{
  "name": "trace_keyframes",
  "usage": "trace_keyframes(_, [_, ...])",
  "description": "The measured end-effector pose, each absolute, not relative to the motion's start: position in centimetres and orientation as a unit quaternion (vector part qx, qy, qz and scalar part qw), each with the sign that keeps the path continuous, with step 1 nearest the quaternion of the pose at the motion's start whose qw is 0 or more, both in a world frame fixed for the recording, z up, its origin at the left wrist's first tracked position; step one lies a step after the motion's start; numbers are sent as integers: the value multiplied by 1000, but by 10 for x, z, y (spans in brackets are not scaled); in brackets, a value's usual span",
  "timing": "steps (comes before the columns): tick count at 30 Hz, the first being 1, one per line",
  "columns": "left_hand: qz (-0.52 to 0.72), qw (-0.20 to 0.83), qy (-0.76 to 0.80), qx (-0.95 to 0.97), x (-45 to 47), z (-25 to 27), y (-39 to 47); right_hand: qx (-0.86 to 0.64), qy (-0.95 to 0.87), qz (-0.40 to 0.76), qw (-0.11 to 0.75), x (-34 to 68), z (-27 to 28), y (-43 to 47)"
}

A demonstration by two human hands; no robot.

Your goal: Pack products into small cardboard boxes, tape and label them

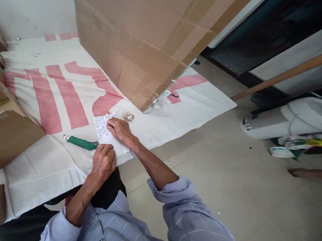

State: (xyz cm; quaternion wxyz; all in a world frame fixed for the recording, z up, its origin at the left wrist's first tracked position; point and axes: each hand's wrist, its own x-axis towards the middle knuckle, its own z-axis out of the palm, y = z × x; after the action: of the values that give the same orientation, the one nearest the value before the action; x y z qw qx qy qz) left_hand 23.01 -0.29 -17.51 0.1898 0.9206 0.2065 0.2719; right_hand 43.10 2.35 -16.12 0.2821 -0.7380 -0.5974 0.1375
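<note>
A white sheet of paper (116, 146) lies near the table's front edge, with several small outlined rectangular pieces (99, 124) on its far part. My right hand (120, 130) is over the sheet, its fingertips pinched together among these pieces; what is between them, if anything, is too small to make out. At the sheet's near left edge, my left hand (104, 160) rests with its fingers curled and their tips hidden. A green utility knife (82, 142) lies just left of the sheet, its blade end pointing away to the left.
A small brown lump with whitish bits (128, 116) sits right of the sheet. A large taped cardboard box (147, 46) stands behind, and smaller cardboard boxes (14, 134) are at the left. Red-marked white cloth (52, 150) covers the table. A white bucket (273, 119) lies at the right.
</note>
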Motion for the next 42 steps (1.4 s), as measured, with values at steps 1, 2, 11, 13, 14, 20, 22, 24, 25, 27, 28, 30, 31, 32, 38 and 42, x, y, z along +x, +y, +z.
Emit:
trace_keyframes(1, [274, 189, 206, 920, 230, -175, -3, -743, -597, 128, 273, 428, -161, 23])
trace_keyframes(2, [276, 189, 206, 920, 230, -175, -2, -748, -596, 121, 266, 424, -161, 23])
trace_keyframes(11, [298, 188, 200, 914, 230, -175, 2, -759, -514, 4, 401, 475, -166, 5])
trace_keyframes(13, [302, 186, 197, 914, 230, -175, 3, -792, -465, -1, 396, 502, -168, 1])
trace_keyframes(14, [305, 185, 196, 913, 230, -175, 4, -806, -448, 9, 387, 512, -170, -1])
trace_keyframes(20, [313, 185, 196, 911, 232, -174, 4, -813, -441, 51, 377, 533, -185, -3])
trace_keyframes(22, [312, 184, 197, 911, 232, -173, 4, -805, -450, 59, 383, 532, -188, -3])
trace_keyframes(24, [312, 183, 196, 911, 232, -173, 4, -797, -458, 65, 389, 531, -189, -4])
trace_keyframes(25, [313, 183, 197, 911, 232, -173, 4, -794, -461, 67, 392, 531, -189, -5])
trace_keyframes(27, [313, 183, 197, 911, 232, -173, 4, -788, -465, 69, 397, 531, -189, -6])
trace_keyframes(28, [313, 183, 198, 911, 232, -174, 4, -786, -466, 70, 400, 531, -188, -6])
trace_keyframes(30, [312, 182, 199, 911, 232, -174, 4, -783, -468, 72, 404, 531, -188, -6])
trace_keyframes(31, [311, 181, 199, 911, 232, -174, 4, -781, -469, 73, 406, 530, -188, -6])
trace_keyframes(32, [311, 180, 199, 912, 232, -174, 4, -780, -470, 73, 407, 529, -188, -5])
trace_keyframes(38, [315, 173, 197, 912, 231, -174, 4, -769, -456, 108, 436, 526, -188, -2])
trace_keyframes(42, [313, 174, 197, 913, 231, -173, 4, -762, -445, 124, 454, 528, -190, -3])
